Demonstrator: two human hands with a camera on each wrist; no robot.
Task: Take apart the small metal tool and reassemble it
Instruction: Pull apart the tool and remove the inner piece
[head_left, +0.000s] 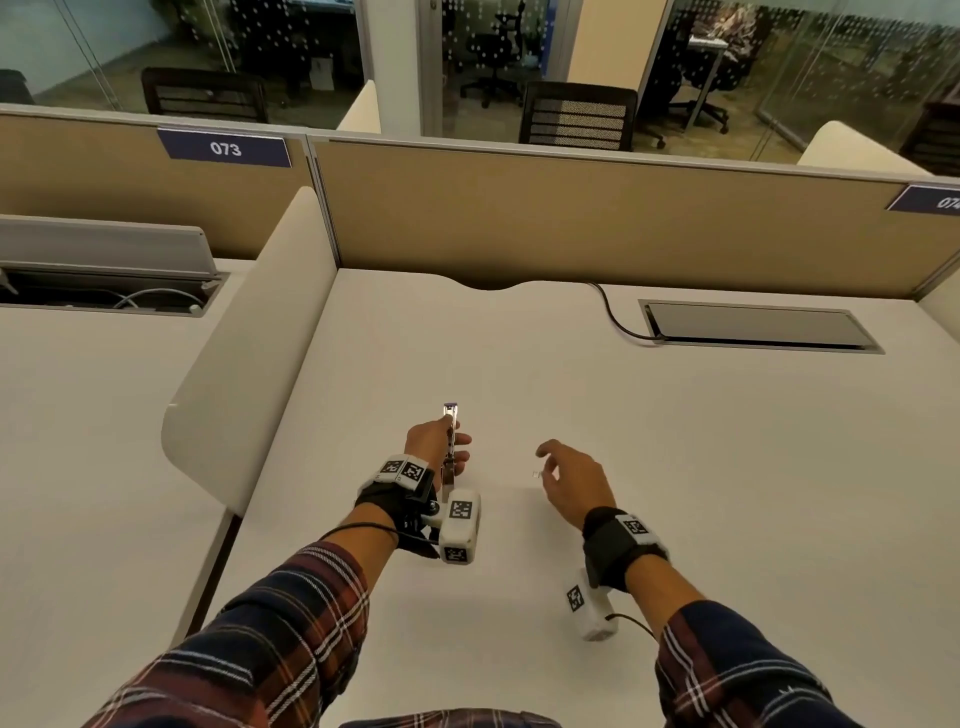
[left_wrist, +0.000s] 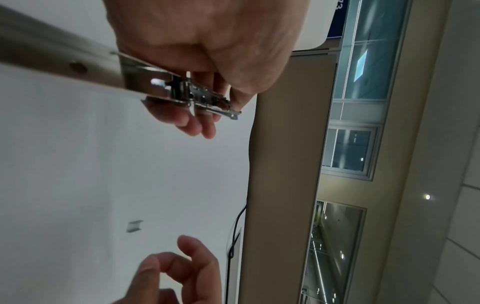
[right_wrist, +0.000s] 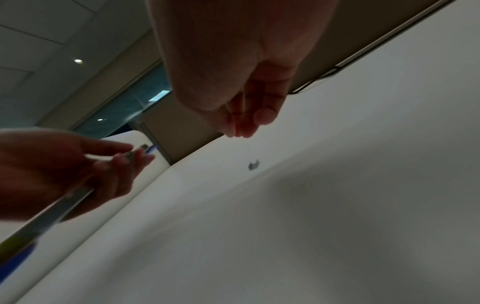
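My left hand (head_left: 441, 447) grips a slim metal tool (head_left: 451, 441), a stapler-like bar held upright over the white desk (head_left: 675, 467), its tip with a blue end pointing away. The left wrist view shows the tool (left_wrist: 145, 82) with its shiny hinged mechanism exposed between my curled fingers. A small loose metal piece (head_left: 536, 473) lies on the desk, seen also as the metal piece (left_wrist: 134, 225) and the metal piece (right_wrist: 254, 165). My right hand (head_left: 563, 475) hovers just above and beside it, fingers loosely curled, holding nothing.
A tan partition (head_left: 571, 223) closes off the desk's far edge. A closed cable hatch (head_left: 753, 325) with a black cable (head_left: 613, 312) sits at the back right. A cream curved divider (head_left: 249, 353) borders the left side.
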